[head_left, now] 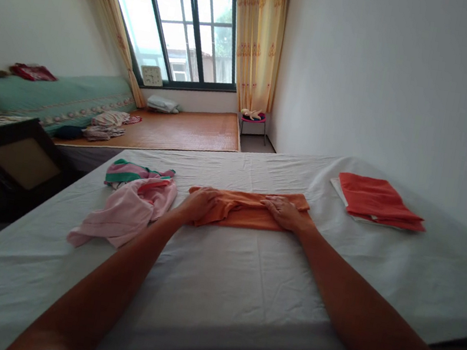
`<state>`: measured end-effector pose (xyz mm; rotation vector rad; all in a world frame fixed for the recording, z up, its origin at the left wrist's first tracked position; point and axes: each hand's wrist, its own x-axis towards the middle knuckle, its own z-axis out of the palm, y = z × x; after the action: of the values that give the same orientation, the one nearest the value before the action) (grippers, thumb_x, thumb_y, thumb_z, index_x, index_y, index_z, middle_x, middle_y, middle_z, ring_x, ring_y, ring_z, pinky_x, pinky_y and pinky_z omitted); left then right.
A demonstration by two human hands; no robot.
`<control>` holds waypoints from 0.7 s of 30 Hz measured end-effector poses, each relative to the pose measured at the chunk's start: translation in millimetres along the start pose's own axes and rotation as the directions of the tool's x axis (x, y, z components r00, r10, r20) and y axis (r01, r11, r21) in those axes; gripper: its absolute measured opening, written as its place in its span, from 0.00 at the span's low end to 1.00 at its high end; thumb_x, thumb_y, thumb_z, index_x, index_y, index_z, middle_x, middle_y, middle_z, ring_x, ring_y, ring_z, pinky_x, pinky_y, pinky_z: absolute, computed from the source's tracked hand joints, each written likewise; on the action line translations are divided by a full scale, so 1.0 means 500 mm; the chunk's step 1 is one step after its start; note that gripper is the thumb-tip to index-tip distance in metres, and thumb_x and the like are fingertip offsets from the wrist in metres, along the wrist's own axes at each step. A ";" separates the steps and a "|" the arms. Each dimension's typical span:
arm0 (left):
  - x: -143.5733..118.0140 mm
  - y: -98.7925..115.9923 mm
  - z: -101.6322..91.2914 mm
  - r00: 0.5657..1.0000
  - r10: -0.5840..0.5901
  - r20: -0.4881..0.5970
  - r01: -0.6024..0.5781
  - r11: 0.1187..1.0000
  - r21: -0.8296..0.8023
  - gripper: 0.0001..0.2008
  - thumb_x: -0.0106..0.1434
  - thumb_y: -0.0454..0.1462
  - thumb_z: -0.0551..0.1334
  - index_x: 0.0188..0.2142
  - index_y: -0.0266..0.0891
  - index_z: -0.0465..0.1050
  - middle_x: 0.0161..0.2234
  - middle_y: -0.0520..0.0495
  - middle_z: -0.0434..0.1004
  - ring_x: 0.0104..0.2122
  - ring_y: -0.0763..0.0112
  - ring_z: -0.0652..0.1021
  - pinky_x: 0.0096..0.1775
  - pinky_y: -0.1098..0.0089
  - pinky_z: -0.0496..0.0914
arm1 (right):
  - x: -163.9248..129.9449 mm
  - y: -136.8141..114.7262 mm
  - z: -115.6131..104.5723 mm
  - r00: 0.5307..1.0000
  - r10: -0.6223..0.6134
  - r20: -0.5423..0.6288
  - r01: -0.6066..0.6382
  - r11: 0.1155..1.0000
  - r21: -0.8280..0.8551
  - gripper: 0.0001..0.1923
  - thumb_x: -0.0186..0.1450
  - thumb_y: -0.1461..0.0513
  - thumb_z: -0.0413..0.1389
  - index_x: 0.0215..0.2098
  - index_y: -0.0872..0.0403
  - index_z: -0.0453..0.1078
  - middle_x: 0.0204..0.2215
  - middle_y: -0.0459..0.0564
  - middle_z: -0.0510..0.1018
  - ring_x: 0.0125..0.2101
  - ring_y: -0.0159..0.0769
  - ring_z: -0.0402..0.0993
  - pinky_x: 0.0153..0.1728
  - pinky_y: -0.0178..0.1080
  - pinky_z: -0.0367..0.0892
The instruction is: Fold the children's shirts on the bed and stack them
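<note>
An orange garment [249, 210] lies folded into a long strip on the white sheet of the bed [242, 284]. My left hand [199, 204] is closed on the garment's left end, bunching the cloth. My right hand [283, 212] lies flat on the garment's right half, fingers pointing left. To the left of my left hand sits a crumpled pink garment [129, 211] with a green and pink striped piece [126, 174] behind it.
A folded red-orange stack [375, 200] rests on a white cloth at the bed's far right, near the wall. Beyond the bed are a wooden platform [178, 130] with loose clothes, a green mattress [49, 96], a small stool [254, 120] and a dark cabinet [7, 161] at left.
</note>
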<state>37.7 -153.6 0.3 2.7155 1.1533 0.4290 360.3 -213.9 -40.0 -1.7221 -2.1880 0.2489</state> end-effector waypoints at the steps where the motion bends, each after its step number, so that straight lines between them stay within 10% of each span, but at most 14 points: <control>1: -0.008 0.005 0.010 0.999 0.017 0.044 -0.016 1.000 -0.005 0.22 0.67 0.42 0.49 0.56 0.41 0.70 0.57 0.44 0.71 0.58 0.62 0.68 0.60 0.64 0.58 | 0.000 0.002 0.002 1.000 -0.004 0.003 0.004 1.000 -0.017 0.25 0.72 0.52 0.38 0.58 0.46 0.68 0.60 0.46 0.69 0.61 0.39 0.59 0.61 0.46 0.53; 6: -0.051 -0.028 0.036 0.970 -0.153 0.188 0.137 0.986 0.096 0.28 0.68 0.47 0.46 0.66 0.47 0.55 0.68 0.49 0.49 0.67 0.58 0.50 0.64 0.54 0.46 | -0.016 0.032 0.003 0.984 0.178 -0.013 -0.178 0.975 -0.136 0.23 0.71 0.52 0.41 0.61 0.44 0.64 0.64 0.47 0.61 0.63 0.44 0.55 0.62 0.55 0.49; 13: -0.065 -0.085 0.028 0.948 -0.278 0.153 0.253 0.953 0.167 0.30 0.68 0.43 0.40 0.67 0.40 0.51 0.68 0.47 0.46 0.67 0.63 0.48 0.63 0.58 0.49 | -0.055 0.081 -0.018 0.892 0.425 -0.157 -0.449 0.875 -0.182 0.23 0.68 0.59 0.43 0.60 0.48 0.64 0.64 0.52 0.60 0.63 0.48 0.55 0.59 0.60 0.50; 17: -0.067 -0.089 0.034 0.952 -0.280 0.127 0.255 0.950 0.179 0.29 0.68 0.43 0.41 0.67 0.40 0.53 0.68 0.47 0.47 0.67 0.64 0.49 0.64 0.58 0.48 | -0.052 0.039 -0.015 0.960 0.189 -0.204 -0.232 0.949 -0.213 0.25 0.69 0.60 0.41 0.63 0.49 0.61 0.64 0.51 0.61 0.65 0.45 0.50 0.63 0.55 0.45; 21: -0.070 -0.092 0.038 0.958 -0.266 0.111 0.244 0.953 0.181 0.29 0.68 0.43 0.41 0.66 0.41 0.54 0.68 0.48 0.48 0.67 0.65 0.50 0.64 0.60 0.48 | -0.045 -0.014 0.003 0.999 -0.039 0.004 0.039 0.985 -0.167 0.26 0.71 0.53 0.38 0.66 0.47 0.57 0.66 0.46 0.58 0.66 0.41 0.49 0.64 0.50 0.45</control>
<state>-10.5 -148.1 -36.7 2.6266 1.5365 0.1168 357.9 -237.2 -42.5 -1.7624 -2.2983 0.0581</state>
